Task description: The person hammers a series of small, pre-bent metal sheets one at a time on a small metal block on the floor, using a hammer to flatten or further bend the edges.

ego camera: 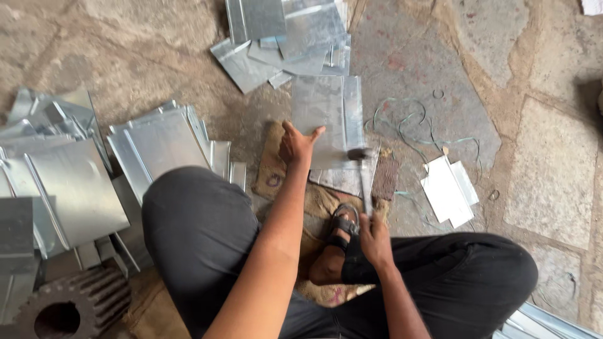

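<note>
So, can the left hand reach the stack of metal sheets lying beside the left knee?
Probably yes. The left hand now presses on the metal sheet in front, and the stack of metal sheets lies close to its left on the floor. Nothing stands between them; only the left knee is near.

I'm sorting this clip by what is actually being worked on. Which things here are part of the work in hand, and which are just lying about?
In hand:
left hand pressing down the metal sheet
right hand gripping the hammer, its head on the sheet's folded edge
sacking under the sheet

Lying about:
sheet stacks
sheet pile
white offcuts
wire
toothed metal wheel
</note>
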